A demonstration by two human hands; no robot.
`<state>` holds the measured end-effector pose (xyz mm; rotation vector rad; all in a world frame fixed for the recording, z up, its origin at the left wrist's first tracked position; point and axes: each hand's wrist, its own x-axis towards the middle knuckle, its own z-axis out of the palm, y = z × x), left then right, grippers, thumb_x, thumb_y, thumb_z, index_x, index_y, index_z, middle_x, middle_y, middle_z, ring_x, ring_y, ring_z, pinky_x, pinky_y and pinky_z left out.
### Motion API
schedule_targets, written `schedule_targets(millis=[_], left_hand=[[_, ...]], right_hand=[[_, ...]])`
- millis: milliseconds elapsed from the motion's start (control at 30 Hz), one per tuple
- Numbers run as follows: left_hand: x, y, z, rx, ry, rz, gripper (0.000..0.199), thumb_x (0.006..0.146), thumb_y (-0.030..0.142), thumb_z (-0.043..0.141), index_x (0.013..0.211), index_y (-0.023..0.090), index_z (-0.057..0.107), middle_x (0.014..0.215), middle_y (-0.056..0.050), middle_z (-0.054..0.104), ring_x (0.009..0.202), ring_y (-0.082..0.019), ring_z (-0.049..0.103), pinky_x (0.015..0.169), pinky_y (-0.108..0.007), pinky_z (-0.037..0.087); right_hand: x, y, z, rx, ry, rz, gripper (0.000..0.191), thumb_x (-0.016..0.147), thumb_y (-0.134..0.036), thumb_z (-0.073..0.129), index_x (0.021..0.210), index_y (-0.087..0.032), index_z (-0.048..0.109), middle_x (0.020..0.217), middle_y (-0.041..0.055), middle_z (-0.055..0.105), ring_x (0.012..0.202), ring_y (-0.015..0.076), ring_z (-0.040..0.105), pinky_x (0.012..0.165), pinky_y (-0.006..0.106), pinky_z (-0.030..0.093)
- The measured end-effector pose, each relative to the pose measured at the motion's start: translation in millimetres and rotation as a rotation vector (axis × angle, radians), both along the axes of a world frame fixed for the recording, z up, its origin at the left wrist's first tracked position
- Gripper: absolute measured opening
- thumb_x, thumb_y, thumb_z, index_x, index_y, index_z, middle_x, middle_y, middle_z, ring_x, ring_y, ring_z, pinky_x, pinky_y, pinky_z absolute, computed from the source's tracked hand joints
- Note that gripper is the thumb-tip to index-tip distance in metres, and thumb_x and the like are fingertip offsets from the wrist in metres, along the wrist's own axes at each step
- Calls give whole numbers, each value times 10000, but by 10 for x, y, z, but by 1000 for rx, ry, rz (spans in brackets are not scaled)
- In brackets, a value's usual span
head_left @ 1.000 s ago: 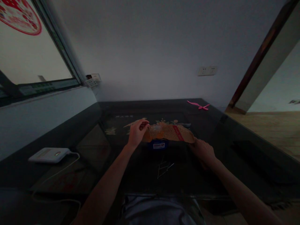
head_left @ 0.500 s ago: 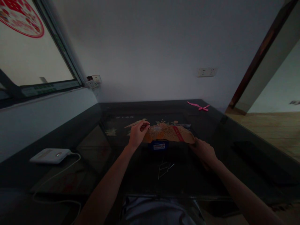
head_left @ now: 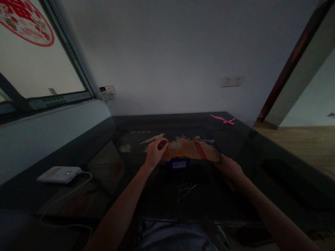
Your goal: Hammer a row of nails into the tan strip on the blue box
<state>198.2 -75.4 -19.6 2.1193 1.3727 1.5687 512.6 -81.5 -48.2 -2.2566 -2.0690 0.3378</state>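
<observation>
I hold a flat tan patterned piece [head_left: 190, 150] with orange patches and a red band, stretched level over the dark glass table [head_left: 248, 153]. My left hand [head_left: 154, 153] pinches its left end with fingers closed. My right hand [head_left: 229, 167] grips its right end from below. Under the piece stands a small blue box [head_left: 177, 163] with a white label. Several thin needles or pins [head_left: 185, 190] lie on the table in front of the box, between my forearms.
A pink ribbon [head_left: 224, 119] lies at the table's far right corner. A white device [head_left: 59, 174] with a cable sits at the left. Wall sockets [head_left: 232, 81] are on the far wall, a window at left, a doorway and wooden floor at right.
Both hands keep their hold on the piece; the view has shifted slightly right and down, and the piece sits a little lower. Little else differs.
</observation>
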Motion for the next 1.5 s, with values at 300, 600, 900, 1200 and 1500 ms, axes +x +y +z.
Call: schedule_targets(millis=[300, 600, 900, 1200, 1500], left_hand=[[-1, 22, -79, -57, -44, -24, 112, 793, 209, 568, 882, 179, 628, 856, -39, 686, 770, -152, 651, 744, -289, 528], [-26, 30, -92, -34, 48, 21, 91, 795, 201, 566, 841, 185, 643, 825, -22, 691, 752, -160, 645, 701, -283, 510], [-12, 12, -76, -2, 98, 85, 95, 809, 240, 565, 816, 177, 636, 826, -34, 681, 761, -169, 631, 709, -297, 491], [-8, 46, -144, 30, 97, 105, 95, 808, 243, 562, 785, 173, 622, 789, -38, 655, 750, -166, 613, 709, -298, 488], [0, 75, -172, 43, 96, 131, 52, 785, 209, 576, 769, 171, 608, 796, -42, 651, 779, -180, 604, 752, -328, 476]], right_hand=[[304, 219, -111, 19, 438, 27, 249, 787, -309, 510, 904, -111, 606, 892, 125, 679, 793, 213, 637, 625, 260, 445], [381, 119, 74, 374, 723, -77, 320, 724, -405, 595, 923, -161, 534, 596, 10, 578, 519, 176, 561, 467, 271, 423], [73, -158, 542, 276, 1176, 240, 458, 765, -427, 590, 1150, -215, 462, 560, -83, 451, 345, 57, 351, 313, 177, 272], [-438, -179, 1008, 261, 695, 418, 269, 779, -415, 512, 782, -155, 580, 624, -1, 527, 541, 121, 476, 452, 212, 351], [-568, -388, 1145, 334, 460, 520, 230, 851, -394, 400, 742, -204, 472, 569, -17, 490, 472, 109, 433, 422, 207, 308]])
